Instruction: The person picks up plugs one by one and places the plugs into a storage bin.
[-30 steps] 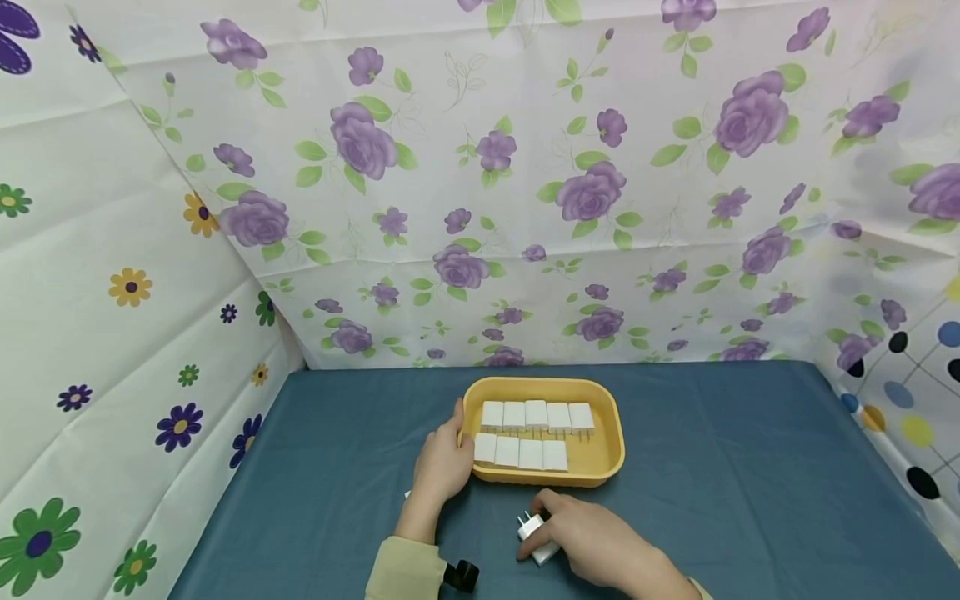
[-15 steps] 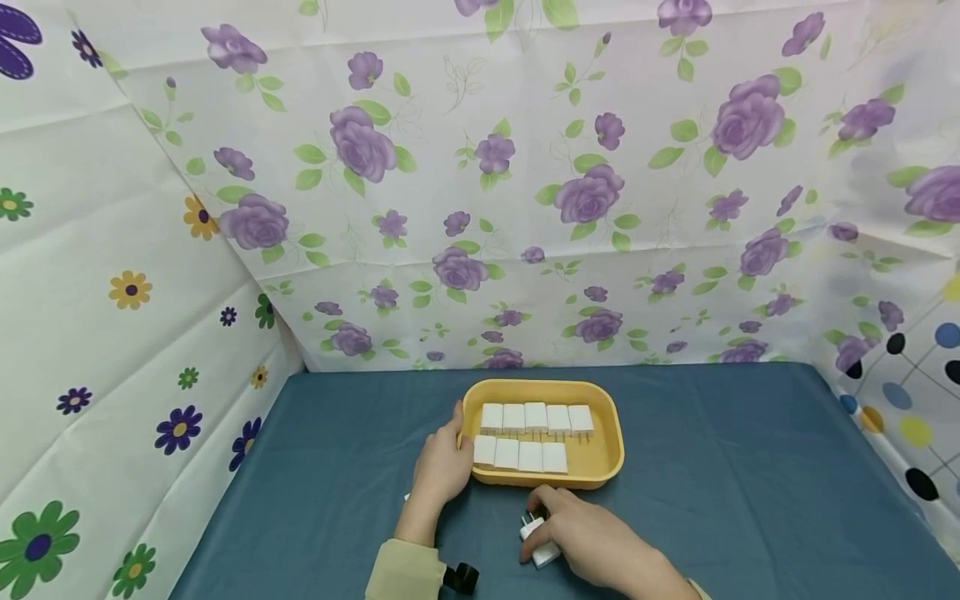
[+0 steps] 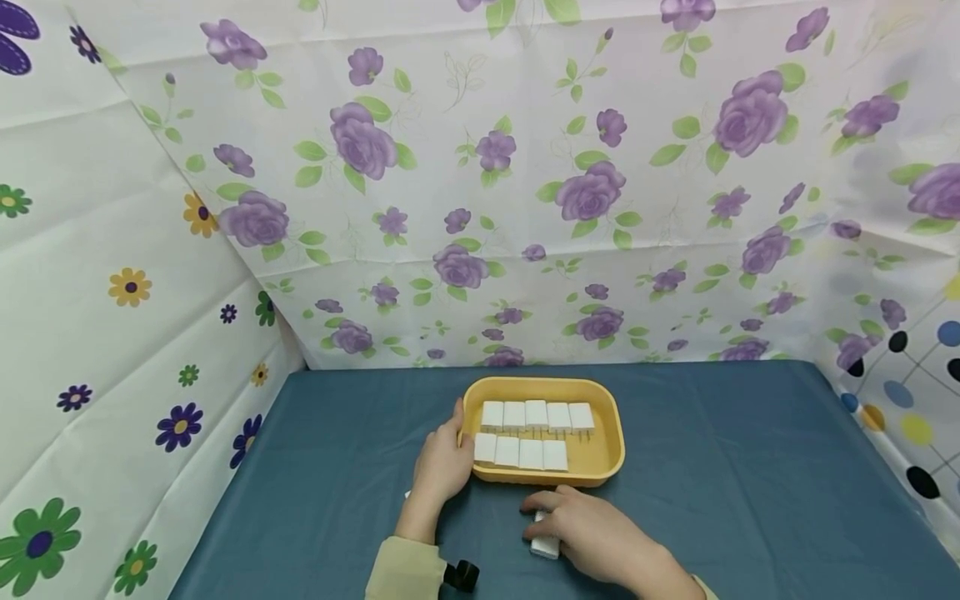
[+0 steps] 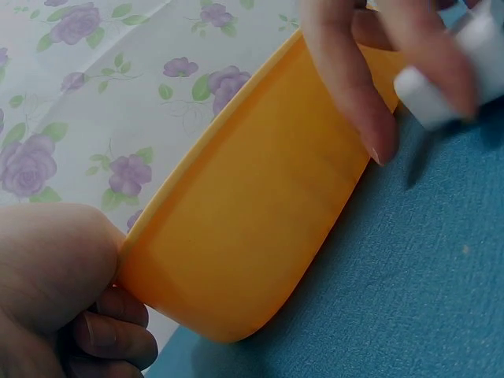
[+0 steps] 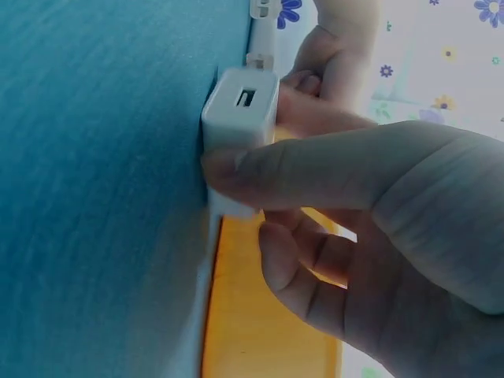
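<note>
My left hand (image 3: 444,465) grips the left end of the yellow tray (image 3: 618,433). In the left wrist view its fingers (image 4: 118,339) are curled by the tray's rim. In front of the tray, my right hand (image 3: 600,533) pinches a white USB charger (image 3: 545,547) low over the cloth. The right wrist view shows the charger's USB port end (image 5: 240,98), with the thumb (image 5: 276,175) across one side; its prongs are hidden. Several white chargers (image 3: 530,454) lie in two rows in the tray, prongs toward the near side.
A small white thing (image 3: 408,494) shows beside the left wrist, mostly hidden. White pieces (image 5: 264,8) appear beyond the charger in the right wrist view. Blue cloth (image 3: 720,467) covers the table; a flowered sheet (image 3: 525,208) hangs behind. A black device (image 3: 461,576) sits on the left wrist.
The charger in my right hand has turned; its prongs, visible earlier toward the upper left, are now hidden behind the fingers. My left hand and the tray have stayed put.
</note>
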{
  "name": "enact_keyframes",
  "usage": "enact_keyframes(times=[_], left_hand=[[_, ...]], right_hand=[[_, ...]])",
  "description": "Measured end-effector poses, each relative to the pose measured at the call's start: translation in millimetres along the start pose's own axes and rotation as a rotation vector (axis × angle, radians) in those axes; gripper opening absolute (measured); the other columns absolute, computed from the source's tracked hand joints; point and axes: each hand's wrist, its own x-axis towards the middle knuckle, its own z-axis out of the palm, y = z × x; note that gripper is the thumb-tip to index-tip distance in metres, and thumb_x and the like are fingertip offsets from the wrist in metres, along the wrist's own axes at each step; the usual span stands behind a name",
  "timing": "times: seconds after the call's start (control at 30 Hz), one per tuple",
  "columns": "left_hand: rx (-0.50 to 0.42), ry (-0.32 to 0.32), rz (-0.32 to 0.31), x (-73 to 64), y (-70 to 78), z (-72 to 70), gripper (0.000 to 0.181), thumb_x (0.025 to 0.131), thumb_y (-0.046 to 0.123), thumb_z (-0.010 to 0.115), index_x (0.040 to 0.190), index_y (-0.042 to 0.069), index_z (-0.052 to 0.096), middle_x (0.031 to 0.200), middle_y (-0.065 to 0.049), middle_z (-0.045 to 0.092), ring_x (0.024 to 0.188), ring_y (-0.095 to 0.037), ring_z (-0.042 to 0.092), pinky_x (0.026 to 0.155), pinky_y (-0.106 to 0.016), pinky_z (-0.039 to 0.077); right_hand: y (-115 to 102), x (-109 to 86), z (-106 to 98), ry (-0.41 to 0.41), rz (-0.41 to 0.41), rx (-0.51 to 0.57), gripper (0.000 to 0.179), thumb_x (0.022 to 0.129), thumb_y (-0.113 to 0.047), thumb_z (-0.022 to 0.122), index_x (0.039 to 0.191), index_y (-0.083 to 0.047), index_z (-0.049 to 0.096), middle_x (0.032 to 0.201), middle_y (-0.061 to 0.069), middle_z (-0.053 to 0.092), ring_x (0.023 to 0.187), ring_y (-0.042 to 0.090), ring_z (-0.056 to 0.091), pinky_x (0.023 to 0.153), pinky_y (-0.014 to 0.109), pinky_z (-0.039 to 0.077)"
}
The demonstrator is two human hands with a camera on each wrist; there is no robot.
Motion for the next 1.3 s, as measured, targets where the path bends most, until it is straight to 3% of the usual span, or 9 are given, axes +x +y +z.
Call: enact_keyframes(times=[0.2,0.47,0.6,0.77,0.87,1.0,1.1,1.2,1.3], left_hand=[[-0.009,0.000,0.003,0.0,0.2,-0.4,0.063,0.107,0.012,0.053,0.167,0.006,0.036,0.078,-0.012,0.068,0.042,-0.017,0.035,0.046,-0.035,0.030],[-0.027,-0.017,0.029,-1.0,0.1,-0.9,0.063,0.108,0.012,0.050,0.168,0.005,0.033,0.056,-0.006,0.055,0.038,-0.014,0.028,0.042,-0.032,0.026],[-0.024,-0.015,0.020,-0.9,0.6,-0.7,0.063,0.108,0.012,0.051,0.168,0.006,0.033,0.059,-0.007,0.057,0.038,-0.014,0.028,0.043,-0.032,0.027],[-0.011,0.005,0.004,-0.2,1.2,0.0,0.062,0.107,0.012,0.052,0.167,0.006,0.036,0.088,-0.019,0.071,0.042,-0.017,0.032,0.046,-0.035,0.029],[-0.012,0.009,-0.001,-0.5,1.1,0.3,0.062,0.107,0.012,0.052,0.167,0.006,0.036,0.096,-0.021,0.073,0.042,-0.017,0.032,0.046,-0.035,0.030],[-0.022,0.007,-0.005,-0.6,-0.7,0.3,0.063,0.108,0.013,0.052,0.168,0.008,0.034,0.076,-0.013,0.067,0.040,-0.015,0.031,0.044,-0.033,0.027],[-0.023,0.006,0.000,0.1,-1.8,0.5,0.063,0.108,0.013,0.051,0.168,0.008,0.034,0.067,-0.006,0.059,0.039,-0.015,0.030,0.043,-0.033,0.026],[-0.020,0.007,0.004,0.3,-1.2,1.0,0.063,0.107,0.013,0.052,0.168,0.007,0.035,0.071,-0.007,0.063,0.040,-0.016,0.032,0.044,-0.034,0.027],[-0.018,0.009,0.004,0.4,-0.2,1.8,0.063,0.107,0.013,0.052,0.168,0.006,0.035,0.075,-0.012,0.067,0.040,-0.016,0.034,0.044,-0.035,0.028]], right_hand=[[3,-0.5,-6,-0.033,0.015,0.002,0.036,0.086,-0.016,0.091,0.118,-0.029,0.081,0.113,-0.019,0.073,0.103,0.004,0.065,0.089,0.030,0.054],[10,-8.7,-31,-0.038,0.109,0.218,0.040,0.089,-0.041,0.089,0.126,-0.029,0.079,0.115,-0.024,0.070,0.100,-0.002,0.062,0.083,0.031,0.054],[14,-18.2,-48,0.032,0.109,0.300,0.049,0.093,-0.049,0.083,0.137,-0.029,0.073,0.120,-0.022,0.071,0.103,-0.002,0.066,0.085,0.032,0.056],[25,-29.5,-63,0.215,0.127,0.354,0.053,0.097,-0.043,0.079,0.147,-0.028,0.066,0.112,-0.017,0.074,0.096,0.002,0.069,0.079,0.034,0.060],[32,-29.1,-66,0.315,0.210,0.376,0.044,0.099,-0.037,0.078,0.141,-0.026,0.070,0.109,-0.013,0.074,0.095,0.006,0.070,0.078,0.031,0.060],[38,-21.6,-64,0.406,0.380,0.354,0.034,0.100,-0.032,0.078,0.132,-0.021,0.074,0.110,-0.006,0.074,0.094,0.009,0.071,0.078,0.028,0.059],[40,-15.8,-61,0.427,0.489,0.355,0.035,0.100,-0.026,0.078,0.133,-0.016,0.073,0.113,-0.001,0.074,0.094,0.011,0.071,0.075,0.030,0.058],[41,-10.2,-59,0.415,0.537,0.364,0.037,0.099,-0.021,0.076,0.135,-0.014,0.072,0.114,0.002,0.074,0.093,0.013,0.070,0.071,0.032,0.056],[42,-3.0,-59,0.388,0.542,0.305,0.036,0.098,-0.020,0.077,0.133,-0.013,0.073,0.093,-0.001,0.070,0.077,0.012,0.063,0.064,0.033,0.049]])
